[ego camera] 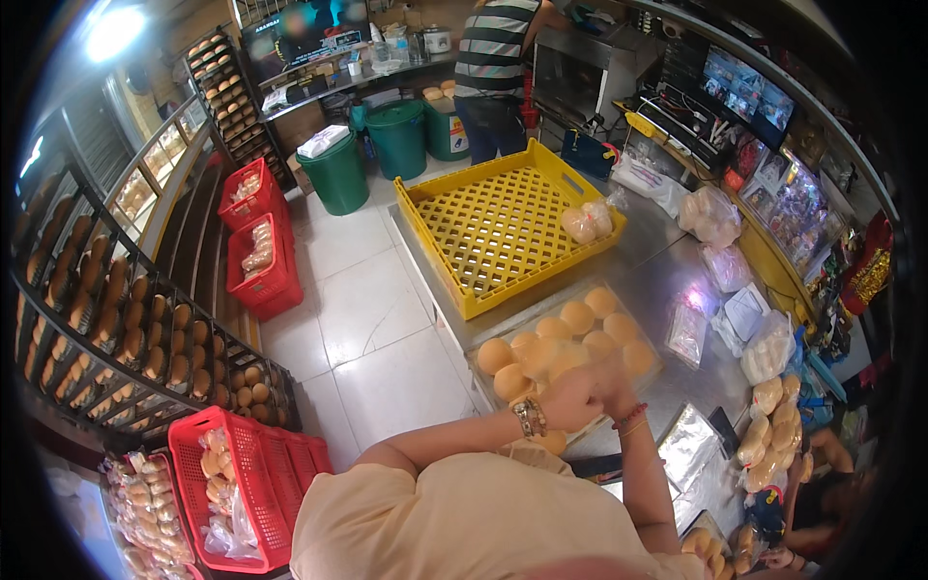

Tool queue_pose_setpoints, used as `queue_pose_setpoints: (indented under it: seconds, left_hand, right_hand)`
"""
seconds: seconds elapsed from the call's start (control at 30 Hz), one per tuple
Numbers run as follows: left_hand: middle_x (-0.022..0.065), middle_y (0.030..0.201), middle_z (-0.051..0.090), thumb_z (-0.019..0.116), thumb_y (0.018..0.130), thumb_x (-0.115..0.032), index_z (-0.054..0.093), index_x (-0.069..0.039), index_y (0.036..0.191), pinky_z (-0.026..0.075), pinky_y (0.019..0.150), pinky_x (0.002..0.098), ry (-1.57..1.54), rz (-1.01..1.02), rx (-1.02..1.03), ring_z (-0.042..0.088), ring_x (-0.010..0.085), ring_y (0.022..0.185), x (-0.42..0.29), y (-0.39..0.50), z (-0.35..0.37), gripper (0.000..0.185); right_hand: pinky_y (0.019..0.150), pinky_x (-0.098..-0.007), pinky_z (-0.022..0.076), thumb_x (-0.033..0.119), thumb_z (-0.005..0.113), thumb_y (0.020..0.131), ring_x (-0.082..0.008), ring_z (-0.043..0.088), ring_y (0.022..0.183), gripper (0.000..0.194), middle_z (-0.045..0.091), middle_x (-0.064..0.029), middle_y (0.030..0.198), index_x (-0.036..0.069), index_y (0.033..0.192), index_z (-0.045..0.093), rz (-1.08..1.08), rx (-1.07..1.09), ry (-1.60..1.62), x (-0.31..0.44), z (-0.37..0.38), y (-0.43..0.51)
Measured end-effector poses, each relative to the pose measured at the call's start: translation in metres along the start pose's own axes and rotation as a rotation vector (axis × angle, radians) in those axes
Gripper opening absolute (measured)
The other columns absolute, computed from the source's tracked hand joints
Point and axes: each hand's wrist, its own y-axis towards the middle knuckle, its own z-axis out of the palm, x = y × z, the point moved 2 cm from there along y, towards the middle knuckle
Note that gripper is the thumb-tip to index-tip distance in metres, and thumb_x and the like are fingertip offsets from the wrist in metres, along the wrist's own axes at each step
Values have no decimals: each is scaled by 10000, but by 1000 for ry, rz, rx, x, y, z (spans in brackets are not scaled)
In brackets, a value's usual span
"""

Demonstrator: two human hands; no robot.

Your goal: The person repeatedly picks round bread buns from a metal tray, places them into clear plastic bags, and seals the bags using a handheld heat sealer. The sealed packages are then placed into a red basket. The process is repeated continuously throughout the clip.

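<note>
My left hand (571,400), with bracelets at its wrist, is over the near part of a shallow tray (484,380) of round golden buns (578,317). Close against it is my right hand (610,384), below which a red beaded bracelet circles the wrist. Both hands are blurred, and their fingers reach among the buns. A blurred bun (567,355) lies just beyond the fingertips; whether either hand grips it is unclear. Another bun (554,442) shows beside my left wrist. Behind the tray stands a yellow plastic crate (471,303) holding bagged buns (583,222) in its right corner.
Clear plastic bags (692,446) and bagged buns (772,435) lie along the metal table's right side. A co-worker's arm (830,449) shows at lower right. Red crates (243,500) and a bread rack (145,333) stand left. Another person (496,65) stands beyond the table.
</note>
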Motion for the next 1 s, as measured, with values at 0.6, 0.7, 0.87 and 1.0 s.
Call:
queue_pose_setpoints:
  seconds: [0.6, 0.7, 0.87, 1.0]
  left_hand:
    - [174, 1448, 451, 583, 852, -21, 261, -134, 1526, 516, 656, 272, -134, 327, 115, 621, 115, 753, -113, -42, -44, 756]
    - [189, 1477, 423, 698, 827, -142, 342, -95, 1485, 502, 797, 298, -190, 391, 159, 613, 156, 961, -111, -55, -72, 750]
    - [173, 1443, 453, 862, 683, -374, 354, -12, 1452, 370, 1059, 365, -164, 301, 451, 488, 209, 1258, -60, -72, -103, 990]
    - [148, 1412, 467, 893, 626, -385, 303, 12, 1466, 315, 1118, 388, -472, -57, 548, 440, 228, 1313, -40, -105, -96, 1100]
  right_hand:
    - [772, -332, 491, 63, 710, 762, -215, 626, 837, 155, 677, -124, 995, 0, 896, 664, 216, -646, 468, 138, -53, -51]
    - [684, -290, 483, 75, 688, 816, -177, 612, 696, 93, 672, -98, 804, -9, 840, 656, 305, -623, 455, 137, -62, -72]
    - [558, -293, 501, 184, 742, 830, -171, 636, 646, 177, 676, -103, 791, 30, 796, 663, -83, -658, 1094, 159, -76, -77]
    - [625, -258, 509, 91, 716, 841, -171, 658, 677, 128, 684, -116, 769, -3, 770, 665, -14, -611, 793, 162, -81, -62]
